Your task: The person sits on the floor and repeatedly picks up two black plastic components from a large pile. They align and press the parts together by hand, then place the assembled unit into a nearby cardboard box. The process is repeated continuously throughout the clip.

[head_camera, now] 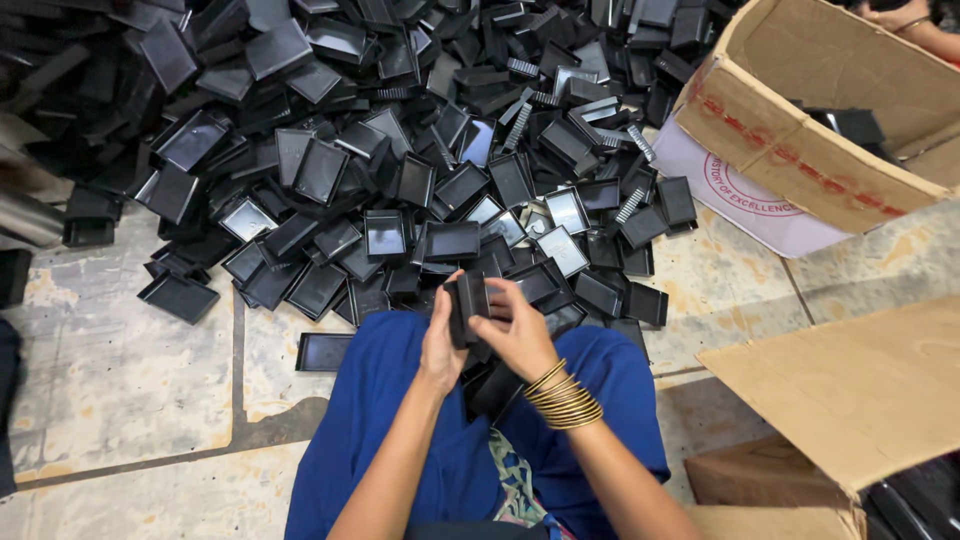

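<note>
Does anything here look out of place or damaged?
Nothing looks damaged. The black trays lie in a loose heap on the floor, tilted every way, while both hands hold a small stack.

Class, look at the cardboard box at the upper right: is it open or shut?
Open: the cardboard box has its flaps up, and black plastic trays show inside.

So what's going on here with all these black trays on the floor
A person sitting on the floor in blue clothing holds a small stack of black plastic trays between both hands, the left hand gripping one side and the right hand, with gold bangles on its wrist, on the other. A big loose pile of the same trays is spread on the floor in front. An open cardboard box lies at the upper right with a few trays inside, and another person's hand shows behind it.
</note>
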Demonstrator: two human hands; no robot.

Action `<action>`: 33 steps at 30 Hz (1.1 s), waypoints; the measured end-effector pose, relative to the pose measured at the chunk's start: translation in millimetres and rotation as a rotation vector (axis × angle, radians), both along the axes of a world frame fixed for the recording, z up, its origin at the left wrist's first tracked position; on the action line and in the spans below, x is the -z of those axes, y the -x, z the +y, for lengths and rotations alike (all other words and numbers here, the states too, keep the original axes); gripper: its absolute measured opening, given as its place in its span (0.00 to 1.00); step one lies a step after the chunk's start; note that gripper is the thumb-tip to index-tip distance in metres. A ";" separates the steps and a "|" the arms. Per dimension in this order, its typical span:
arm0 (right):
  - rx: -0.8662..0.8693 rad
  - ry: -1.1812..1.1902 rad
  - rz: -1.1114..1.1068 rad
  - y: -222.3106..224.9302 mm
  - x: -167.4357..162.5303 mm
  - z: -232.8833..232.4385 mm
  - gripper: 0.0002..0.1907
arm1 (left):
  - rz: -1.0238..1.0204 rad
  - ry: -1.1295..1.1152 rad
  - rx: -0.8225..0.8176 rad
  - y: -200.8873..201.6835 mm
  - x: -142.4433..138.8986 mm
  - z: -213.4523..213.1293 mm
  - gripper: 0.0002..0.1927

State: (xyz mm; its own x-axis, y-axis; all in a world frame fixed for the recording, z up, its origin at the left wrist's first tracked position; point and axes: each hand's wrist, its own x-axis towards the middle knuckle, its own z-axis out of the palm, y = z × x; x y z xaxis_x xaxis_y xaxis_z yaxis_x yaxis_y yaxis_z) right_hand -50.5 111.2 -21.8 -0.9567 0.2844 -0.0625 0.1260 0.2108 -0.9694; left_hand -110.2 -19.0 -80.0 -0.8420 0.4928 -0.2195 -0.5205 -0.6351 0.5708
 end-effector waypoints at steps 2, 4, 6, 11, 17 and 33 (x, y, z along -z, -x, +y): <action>-0.010 -0.044 -0.010 -6.5 -3.4 -6.4 0.36 | 0.069 0.050 0.009 -4.8 -2.1 0.1 0.26; -0.029 -0.049 -0.003 -11.3 -4.0 -10.3 0.39 | 0.117 0.067 0.010 -7.9 -4.0 -1.6 0.25; -0.050 -0.019 0.017 -15.6 -1.9 -11.8 0.39 | 0.139 0.046 0.010 -10.5 -6.0 -3.0 0.25; -0.088 -0.166 0.027 -22.7 10.3 -11.6 0.39 | 0.178 0.151 0.055 -17.3 -13.4 -3.7 0.24; -0.046 0.285 0.067 -29.5 16.4 -12.0 0.40 | 0.100 0.069 -0.043 -16.2 -10.5 -3.4 0.24; -0.043 -0.360 0.089 -94.1 -8.4 -46.6 0.17 | 0.542 0.931 -0.546 -26.6 -0.2 -7.8 0.38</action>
